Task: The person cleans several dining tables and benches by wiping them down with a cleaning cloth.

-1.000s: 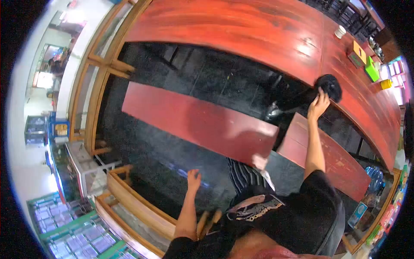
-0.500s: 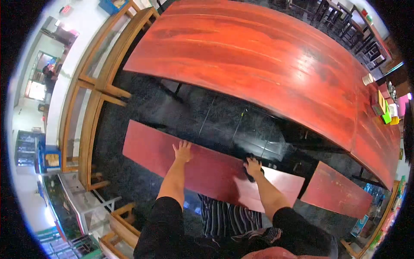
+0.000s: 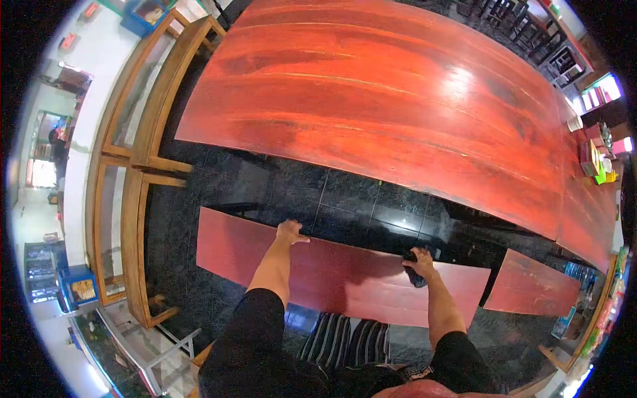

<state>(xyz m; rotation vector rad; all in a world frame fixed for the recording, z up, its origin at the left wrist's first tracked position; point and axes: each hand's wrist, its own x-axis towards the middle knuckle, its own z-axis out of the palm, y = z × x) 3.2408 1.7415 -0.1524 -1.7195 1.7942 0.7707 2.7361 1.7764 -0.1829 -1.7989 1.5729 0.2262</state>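
A long red-painted bench [image 3: 345, 278] stands in front of me, its top glossy toward the right. My left hand [image 3: 290, 232] grips its far edge, fingers curled over the rim and thumb lying along the top. Farther right, my right hand [image 3: 422, 259] is closed on a dark cloth [image 3: 416, 276], pressed against the bench near the same edge. Part of the cloth is hidden beneath that hand.
Beyond the bench is a large red wooden table [image 3: 371, 99]. A second red bench [image 3: 531, 282] stands to the right. Wood-framed glass cabinets [image 3: 136, 219] line the left. Dark tiled floor [image 3: 345, 205] shows between bench and table. A cup [image 3: 574, 123] and boxes sit at the table's right end.
My left hand has gone from lying flat on the bench top to gripping its far edge. The right hand and cloth have shifted right along the bench. The view has tilted slightly.
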